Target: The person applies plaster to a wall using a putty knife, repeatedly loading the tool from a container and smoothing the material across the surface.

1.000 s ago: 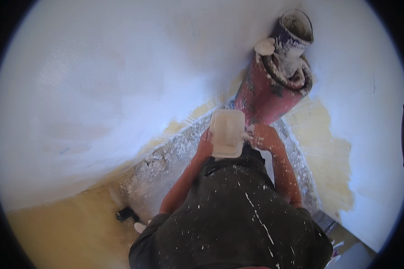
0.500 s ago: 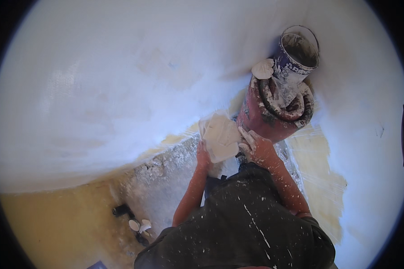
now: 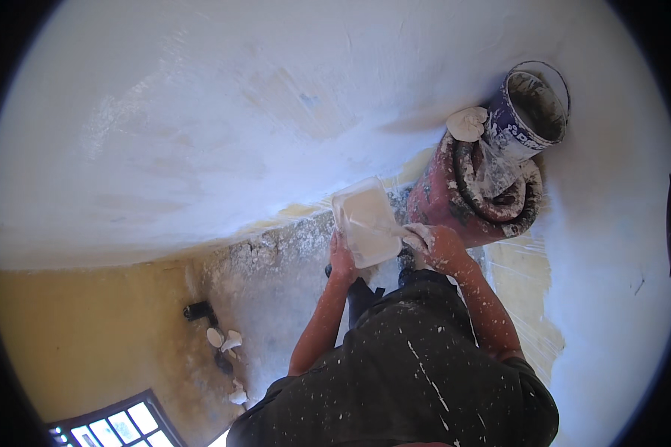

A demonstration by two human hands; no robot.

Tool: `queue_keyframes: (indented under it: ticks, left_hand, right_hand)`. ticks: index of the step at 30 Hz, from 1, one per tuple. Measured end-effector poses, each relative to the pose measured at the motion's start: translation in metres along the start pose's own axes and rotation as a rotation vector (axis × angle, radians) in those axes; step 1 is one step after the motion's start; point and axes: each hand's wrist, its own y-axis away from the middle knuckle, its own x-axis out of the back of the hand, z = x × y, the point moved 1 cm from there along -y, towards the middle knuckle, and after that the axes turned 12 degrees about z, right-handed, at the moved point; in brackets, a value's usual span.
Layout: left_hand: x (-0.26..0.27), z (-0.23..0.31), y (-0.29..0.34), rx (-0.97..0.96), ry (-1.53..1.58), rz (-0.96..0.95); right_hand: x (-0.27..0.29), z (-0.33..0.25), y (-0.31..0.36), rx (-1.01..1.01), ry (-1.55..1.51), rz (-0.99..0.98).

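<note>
Left hand grips plaster-coated board; right hand clenched, contents unclear; bucket plaster-smeared.

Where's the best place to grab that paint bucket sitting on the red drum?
Probably the wire bail handle arching over the bucket, taken from above: the bucket leans on the red drum, its rim is crusted white, and a white lump crowds its left side.

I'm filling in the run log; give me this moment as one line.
left hand: holds white plaster board | right hand: at board's right edge, grip unclear | bucket on red drum | wall freshly white
</note>
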Motion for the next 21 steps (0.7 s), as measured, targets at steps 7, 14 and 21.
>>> queue_keyframes:
  ticks: [7,14,21]
  left_hand:
    - [-0.010,0.008,0.010,0.038,0.043,0.017]
    - [-0.025,0.033,0.027,0.011,0.165,-0.019]
    - [-0.003,0.029,0.034,0.036,0.216,0.032]
  right_hand:
    - [-0.018,0.020,0.014,-0.203,-0.487,-0.003]
    - [-0.044,0.027,0.008,-0.413,-0.954,0.106]
    - [-0.011,0.013,-0.104,-0.247,-1.110,0.331]
